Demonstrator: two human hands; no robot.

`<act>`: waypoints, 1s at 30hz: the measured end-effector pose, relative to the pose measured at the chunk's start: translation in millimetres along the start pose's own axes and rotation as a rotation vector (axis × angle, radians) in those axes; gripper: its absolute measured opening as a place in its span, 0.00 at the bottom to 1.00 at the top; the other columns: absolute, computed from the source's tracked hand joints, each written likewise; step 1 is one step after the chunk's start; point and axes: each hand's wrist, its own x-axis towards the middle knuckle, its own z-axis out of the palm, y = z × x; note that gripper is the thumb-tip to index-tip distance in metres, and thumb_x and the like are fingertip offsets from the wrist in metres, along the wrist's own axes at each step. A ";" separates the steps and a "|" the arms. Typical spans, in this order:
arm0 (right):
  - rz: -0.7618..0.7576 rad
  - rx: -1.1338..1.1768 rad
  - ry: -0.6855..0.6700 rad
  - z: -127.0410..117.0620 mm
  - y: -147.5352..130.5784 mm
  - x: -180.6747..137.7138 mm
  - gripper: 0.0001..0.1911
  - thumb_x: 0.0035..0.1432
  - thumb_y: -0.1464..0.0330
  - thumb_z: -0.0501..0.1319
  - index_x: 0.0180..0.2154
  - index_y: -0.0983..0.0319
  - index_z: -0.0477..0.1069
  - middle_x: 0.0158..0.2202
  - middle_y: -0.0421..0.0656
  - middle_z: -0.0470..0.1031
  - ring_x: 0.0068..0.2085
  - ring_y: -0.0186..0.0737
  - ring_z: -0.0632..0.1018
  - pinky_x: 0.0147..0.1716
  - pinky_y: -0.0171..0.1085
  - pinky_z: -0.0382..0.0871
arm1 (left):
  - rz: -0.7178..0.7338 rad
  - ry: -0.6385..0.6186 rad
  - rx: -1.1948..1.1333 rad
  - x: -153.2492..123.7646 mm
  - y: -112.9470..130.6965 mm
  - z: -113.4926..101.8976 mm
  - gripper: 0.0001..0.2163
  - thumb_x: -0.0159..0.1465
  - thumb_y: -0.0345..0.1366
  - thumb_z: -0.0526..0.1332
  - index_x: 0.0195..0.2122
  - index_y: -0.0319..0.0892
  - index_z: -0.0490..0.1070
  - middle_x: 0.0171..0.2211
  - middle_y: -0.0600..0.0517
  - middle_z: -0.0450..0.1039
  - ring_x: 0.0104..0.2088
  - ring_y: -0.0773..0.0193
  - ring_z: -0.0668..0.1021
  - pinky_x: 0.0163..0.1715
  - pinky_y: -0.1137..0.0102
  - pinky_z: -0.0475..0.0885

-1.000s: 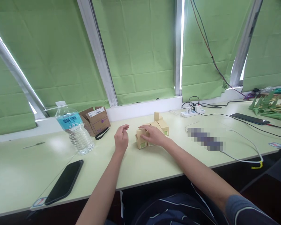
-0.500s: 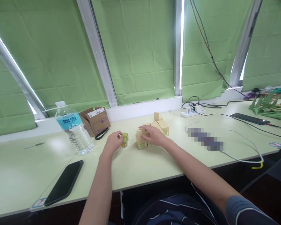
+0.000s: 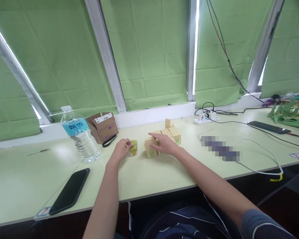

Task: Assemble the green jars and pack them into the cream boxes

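Observation:
Two small clear jars with green lids (image 3: 133, 150) stand close together on the table. My left hand (image 3: 122, 148) is at their left side, thumb and fingers closed on one jar near its lid. To the right is a cluster of small tan cardboard boxes (image 3: 173, 133) with green labels, one with its flap raised at the back. My right hand (image 3: 164, 143) lies over the front of the cluster. Its thumb is against the front-left box (image 3: 149, 151) and its index finger stretches over the top; the other fingers are partly hidden.
Left of my hands are a large water bottle (image 3: 81, 136), an open brown carton (image 3: 104, 127) with a black strap, and a black phone (image 3: 69, 191). On the right lie a blurred-out item (image 3: 220, 148) with a white cable, a power strip (image 3: 206, 119), another phone (image 3: 268, 127) and green plastic parts (image 3: 289, 114).
My left thumb has come in closer over the jar's lid. My right hand stays on the boxes. The whole view has shifted slightly.

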 end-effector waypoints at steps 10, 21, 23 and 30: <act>-0.102 0.067 -0.012 4.2 -0.1 -0.6 0.32 0.58 0.64 0.65 0.63 0.57 0.63 0.55 0.46 0.75 0.48 0.43 0.79 0.50 0.43 0.73 | -0.017 0.390 -0.427 4.8 18.3 1.2 0.14 0.63 0.50 0.58 0.35 0.43 0.68 0.35 0.50 0.74 0.34 0.60 0.77 0.34 0.68 0.70; -0.127 0.054 -0.027 -0.1 -3.8 -0.9 0.23 0.59 0.65 0.64 0.57 0.58 0.71 0.53 0.46 0.77 0.50 0.44 0.78 0.52 0.44 0.72 | -0.035 0.309 -0.516 6.7 21.1 14.2 0.14 0.64 0.51 0.57 0.36 0.45 0.65 0.36 0.51 0.76 0.35 0.62 0.78 0.36 0.68 0.70; -0.138 0.053 -0.027 -0.9 -3.2 -0.6 0.22 0.60 0.65 0.64 0.56 0.58 0.71 0.51 0.46 0.78 0.49 0.44 0.79 0.51 0.44 0.72 | -0.039 0.274 -0.461 5.1 24.0 14.6 0.13 0.64 0.49 0.57 0.35 0.45 0.65 0.35 0.52 0.75 0.34 0.62 0.78 0.36 0.68 0.70; -0.146 0.097 -0.041 -4.4 -4.5 -0.8 0.21 0.60 0.64 0.64 0.55 0.58 0.72 0.51 0.46 0.78 0.49 0.44 0.79 0.51 0.44 0.73 | -0.061 0.165 -0.327 0.7 37.1 21.6 0.12 0.64 0.48 0.56 0.33 0.45 0.65 0.31 0.53 0.75 0.30 0.63 0.76 0.33 0.69 0.71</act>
